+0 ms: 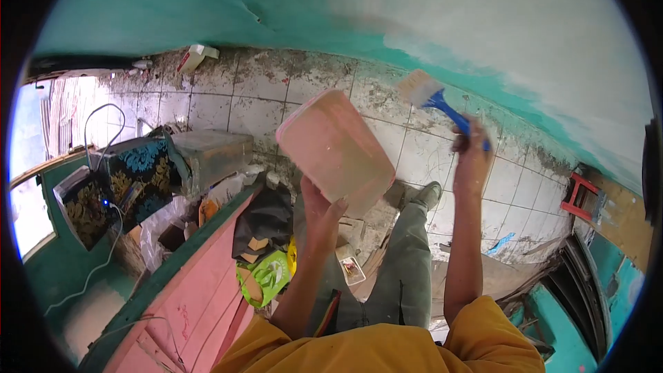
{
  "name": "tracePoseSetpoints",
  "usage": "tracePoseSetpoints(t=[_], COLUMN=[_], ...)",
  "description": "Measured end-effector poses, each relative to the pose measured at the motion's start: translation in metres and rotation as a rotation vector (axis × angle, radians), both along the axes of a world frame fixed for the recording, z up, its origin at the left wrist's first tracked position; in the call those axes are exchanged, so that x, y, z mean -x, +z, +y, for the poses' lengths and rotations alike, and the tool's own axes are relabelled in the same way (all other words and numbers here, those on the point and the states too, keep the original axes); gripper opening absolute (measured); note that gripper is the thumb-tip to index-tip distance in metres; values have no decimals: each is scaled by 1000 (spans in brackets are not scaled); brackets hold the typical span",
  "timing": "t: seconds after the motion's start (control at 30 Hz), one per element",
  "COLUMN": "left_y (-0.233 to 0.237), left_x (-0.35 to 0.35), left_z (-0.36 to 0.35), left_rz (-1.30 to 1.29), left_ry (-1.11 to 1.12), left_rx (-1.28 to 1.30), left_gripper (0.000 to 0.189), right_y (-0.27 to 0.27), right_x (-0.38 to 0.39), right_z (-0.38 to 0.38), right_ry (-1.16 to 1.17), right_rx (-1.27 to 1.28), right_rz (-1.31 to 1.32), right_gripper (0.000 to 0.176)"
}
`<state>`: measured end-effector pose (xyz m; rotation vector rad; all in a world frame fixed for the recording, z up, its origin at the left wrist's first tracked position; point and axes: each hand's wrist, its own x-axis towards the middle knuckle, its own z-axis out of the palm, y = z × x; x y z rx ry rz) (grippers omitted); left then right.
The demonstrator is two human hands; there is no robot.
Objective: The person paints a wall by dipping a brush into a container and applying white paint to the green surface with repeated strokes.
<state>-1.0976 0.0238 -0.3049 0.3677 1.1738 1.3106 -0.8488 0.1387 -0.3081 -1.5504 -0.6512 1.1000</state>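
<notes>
My left hand (322, 213) is wrapped round the lower edge of a pink plastic tub (335, 148), held up in front of me and tilted. What the tub contains is hard to make out. In my right hand (472, 153) is a wide paintbrush (438, 101) with a blue handle, its pale bristles pointing up and left toward the wall. The brush and the tub are apart. Ahead, the wall (483, 21) bears a whitish coat over turquoise, with a ragged turquoise band left along its lower part.
Dirty white tiles (262, 107) cover the floor. At left, a pink and green wooden panel (197, 283) runs beside a patterned box (138, 166), a storage bin (210, 155) and a green bag (266, 280). A red-framed object (574, 197) leans at right.
</notes>
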Motion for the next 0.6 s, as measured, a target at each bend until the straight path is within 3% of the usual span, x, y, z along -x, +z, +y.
tracePoseSetpoints(t=[0.07, 0.13, 0.2, 0.27, 0.37, 0.5, 0.6], left_y=[-3, 2, -2, -15, -24, -44, -56], left_x=[9, 19, 29, 43, 61, 86, 100], left_z=[2, 7, 10, 11, 14, 14, 15], left_rz=[8, -2, -15, 14, 17, 44, 32], left_ry=[27, 29, 29, 33, 22, -5, -21], left_rx=[-29, -18, -3, -46, 0, 34, 51], left_gripper=[83, 82, 81, 79, 81, 84, 86], right_y=[-35, -74, -120, -174, -244, -270, -269], right_x=[15, 29, 41, 55, 75, 114, 132], right_z=[2, 9, 19, 38, 74, 142, 180], right_ry=[56, 23, 76, 50, 94, 97, 69], right_rx=[137, 300, 375, 396, 348, 458, 399], right_rz=[36, 357, 423, 561, 581, 262, 204], right_gripper=[40, 35, 31, 15, 21, 32, 33])
